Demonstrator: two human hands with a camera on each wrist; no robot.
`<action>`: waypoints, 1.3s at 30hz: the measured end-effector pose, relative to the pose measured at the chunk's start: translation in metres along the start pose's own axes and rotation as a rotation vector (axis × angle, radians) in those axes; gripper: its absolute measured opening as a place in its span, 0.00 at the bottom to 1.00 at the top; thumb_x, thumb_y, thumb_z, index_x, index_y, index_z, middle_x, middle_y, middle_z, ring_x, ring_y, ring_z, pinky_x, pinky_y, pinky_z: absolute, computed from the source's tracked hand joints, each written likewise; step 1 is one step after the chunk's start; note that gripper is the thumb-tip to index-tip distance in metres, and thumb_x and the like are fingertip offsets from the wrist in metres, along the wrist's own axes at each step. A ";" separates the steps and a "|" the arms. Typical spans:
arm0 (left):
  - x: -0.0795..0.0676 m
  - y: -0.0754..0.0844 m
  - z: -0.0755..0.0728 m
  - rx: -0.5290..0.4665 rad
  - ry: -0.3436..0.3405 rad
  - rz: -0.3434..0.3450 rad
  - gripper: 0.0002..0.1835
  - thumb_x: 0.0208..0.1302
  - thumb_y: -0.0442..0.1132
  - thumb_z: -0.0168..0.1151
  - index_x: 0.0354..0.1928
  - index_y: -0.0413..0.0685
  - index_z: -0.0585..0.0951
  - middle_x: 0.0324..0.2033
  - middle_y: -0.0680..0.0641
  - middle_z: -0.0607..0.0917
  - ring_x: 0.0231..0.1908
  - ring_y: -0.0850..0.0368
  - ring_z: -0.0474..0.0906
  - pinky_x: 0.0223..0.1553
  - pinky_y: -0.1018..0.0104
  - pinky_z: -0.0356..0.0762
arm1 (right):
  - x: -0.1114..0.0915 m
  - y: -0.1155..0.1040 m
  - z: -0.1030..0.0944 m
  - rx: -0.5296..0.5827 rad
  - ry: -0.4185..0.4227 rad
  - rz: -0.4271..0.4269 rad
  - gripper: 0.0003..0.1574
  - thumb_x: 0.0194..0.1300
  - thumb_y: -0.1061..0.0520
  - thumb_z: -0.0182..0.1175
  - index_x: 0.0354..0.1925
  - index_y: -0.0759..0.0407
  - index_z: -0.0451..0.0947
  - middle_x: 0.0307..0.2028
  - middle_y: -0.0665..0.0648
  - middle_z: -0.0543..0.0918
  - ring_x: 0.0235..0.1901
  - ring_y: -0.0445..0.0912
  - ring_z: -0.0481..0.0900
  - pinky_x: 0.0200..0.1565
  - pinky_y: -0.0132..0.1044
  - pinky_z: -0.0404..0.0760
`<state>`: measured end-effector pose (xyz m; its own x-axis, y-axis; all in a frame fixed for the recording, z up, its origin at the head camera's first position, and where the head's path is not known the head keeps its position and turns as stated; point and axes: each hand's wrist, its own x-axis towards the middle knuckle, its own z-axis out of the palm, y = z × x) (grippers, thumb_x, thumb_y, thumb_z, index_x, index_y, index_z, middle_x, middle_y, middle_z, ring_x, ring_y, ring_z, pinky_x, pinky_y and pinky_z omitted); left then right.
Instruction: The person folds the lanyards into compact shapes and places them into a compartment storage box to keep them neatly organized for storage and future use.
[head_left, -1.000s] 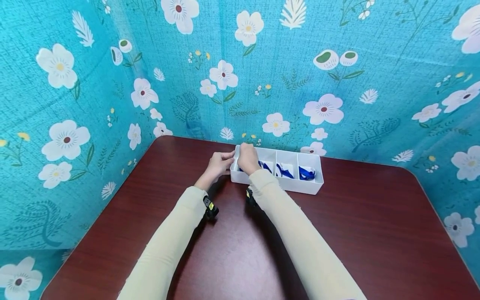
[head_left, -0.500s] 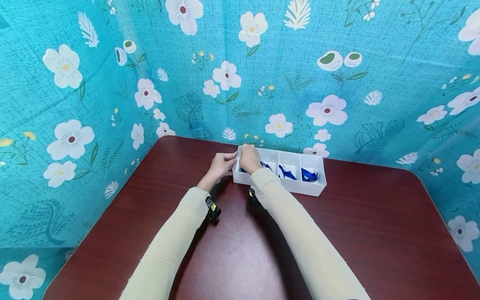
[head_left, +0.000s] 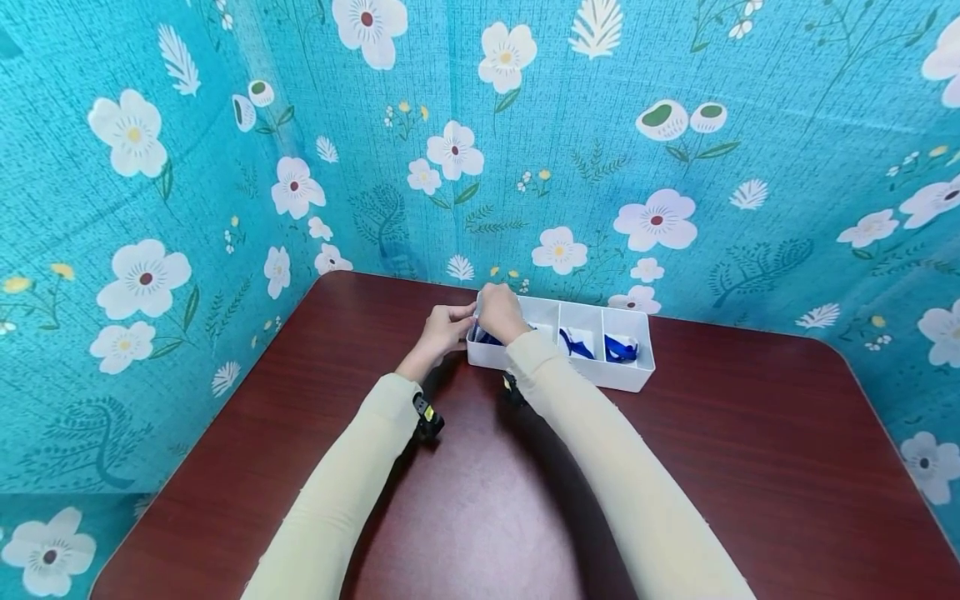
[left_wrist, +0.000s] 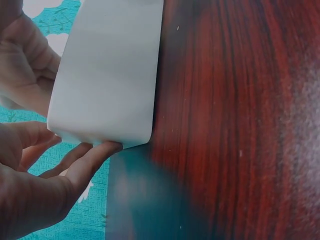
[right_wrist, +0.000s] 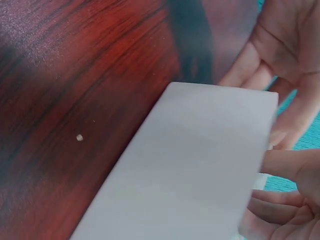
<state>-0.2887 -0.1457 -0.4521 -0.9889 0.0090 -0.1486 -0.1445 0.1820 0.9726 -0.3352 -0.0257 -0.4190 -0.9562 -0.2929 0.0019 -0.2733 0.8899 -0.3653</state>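
Note:
A long white divided box (head_left: 615, 378) stands on the table in the head view, with blue ribbon-like pieces (head_left: 621, 350) in its compartments. My left hand (head_left: 441, 331) holds the box's left end; in the left wrist view several of its fingers (left_wrist: 85, 167) lie against the end wall, thumb side up near the rim. My right hand (head_left: 501, 312) reaches down into the leftmost compartment, beside a dark blue piece (head_left: 489, 337). The right wrist view has the right hand (right_wrist: 295, 200) behind the long wall, its fingertips hidden; I cannot tell whether it grips anything.
The dark red-brown table (head_left: 750, 467) extends to both sides and in front of the box. A turquoise flowered cloth (head_left: 420, 225) hangs behind and at the sides. Black devices (head_left: 429, 419) are strapped at the wrists. A small pale speck (right_wrist: 79, 137) lies on the table.
My right hand has risen slightly and turned, uncovering more dark blue in the leftmost compartment. My left hand keeps its place at the box's end. The head view has shifted slightly.

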 end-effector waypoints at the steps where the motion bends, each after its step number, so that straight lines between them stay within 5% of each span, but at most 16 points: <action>1: 0.000 0.000 0.000 0.000 0.001 -0.002 0.19 0.75 0.33 0.55 0.65 0.46 0.76 0.60 0.38 0.79 0.55 0.45 0.80 0.45 0.49 0.82 | 0.000 0.001 -0.002 0.006 0.006 -0.001 0.10 0.64 0.62 0.65 0.41 0.68 0.79 0.35 0.64 0.84 0.34 0.52 0.82 0.34 0.41 0.81; 8: 0.004 -0.001 0.001 -0.016 -0.005 -0.018 0.20 0.75 0.33 0.54 0.66 0.46 0.75 0.63 0.38 0.76 0.58 0.44 0.77 0.46 0.48 0.81 | -0.003 0.007 -0.023 0.074 0.050 -0.001 0.14 0.63 0.63 0.67 0.45 0.71 0.79 0.40 0.66 0.83 0.44 0.58 0.79 0.46 0.49 0.80; 12: 0.005 -0.001 0.000 -0.037 -0.008 -0.029 0.21 0.76 0.33 0.54 0.67 0.46 0.74 0.63 0.37 0.76 0.58 0.42 0.77 0.48 0.47 0.80 | -0.007 0.013 -0.033 0.169 0.036 0.030 0.12 0.63 0.59 0.69 0.32 0.66 0.79 0.27 0.62 0.81 0.30 0.53 0.81 0.35 0.42 0.81; 15: 0.004 0.000 -0.001 -0.030 0.006 -0.028 0.21 0.76 0.33 0.53 0.68 0.44 0.74 0.62 0.36 0.77 0.58 0.41 0.78 0.49 0.46 0.79 | -0.011 0.020 -0.039 0.252 0.027 0.047 0.21 0.66 0.58 0.67 0.19 0.60 0.72 0.14 0.56 0.74 0.15 0.48 0.75 0.22 0.36 0.74; 19: 0.002 -0.001 0.000 0.023 0.045 0.009 0.21 0.75 0.32 0.54 0.67 0.40 0.74 0.59 0.34 0.79 0.58 0.40 0.78 0.52 0.48 0.79 | -0.020 0.027 -0.046 0.331 0.040 0.047 0.25 0.67 0.57 0.67 0.15 0.58 0.72 0.14 0.58 0.77 0.16 0.50 0.78 0.21 0.33 0.73; 27: 0.003 -0.005 0.000 0.118 0.117 0.046 0.20 0.74 0.34 0.57 0.65 0.41 0.76 0.55 0.36 0.82 0.56 0.45 0.79 0.52 0.52 0.80 | -0.041 0.041 -0.063 0.364 0.044 -0.009 0.14 0.68 0.53 0.66 0.33 0.64 0.86 0.30 0.61 0.87 0.29 0.51 0.85 0.32 0.40 0.82; 34: 0.000 -0.003 -0.009 0.322 0.057 0.137 0.30 0.73 0.50 0.59 0.71 0.44 0.69 0.61 0.38 0.78 0.62 0.46 0.74 0.60 0.50 0.73 | -0.065 0.064 -0.080 0.420 0.096 -0.123 0.25 0.74 0.48 0.59 0.54 0.68 0.80 0.46 0.66 0.85 0.43 0.56 0.84 0.45 0.49 0.82; 39: -0.010 0.006 -0.015 0.472 0.011 0.206 0.39 0.72 0.60 0.54 0.76 0.47 0.60 0.67 0.39 0.72 0.66 0.46 0.69 0.65 0.47 0.66 | -0.085 0.084 -0.089 0.443 0.136 -0.130 0.35 0.74 0.43 0.57 0.64 0.68 0.71 0.57 0.68 0.79 0.55 0.59 0.79 0.56 0.55 0.76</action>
<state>-0.2804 -0.1590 -0.4418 -0.9958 0.0812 0.0418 0.0824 0.6017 0.7945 -0.2862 0.1050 -0.3668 -0.9302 -0.3174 0.1845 -0.3484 0.6052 -0.7158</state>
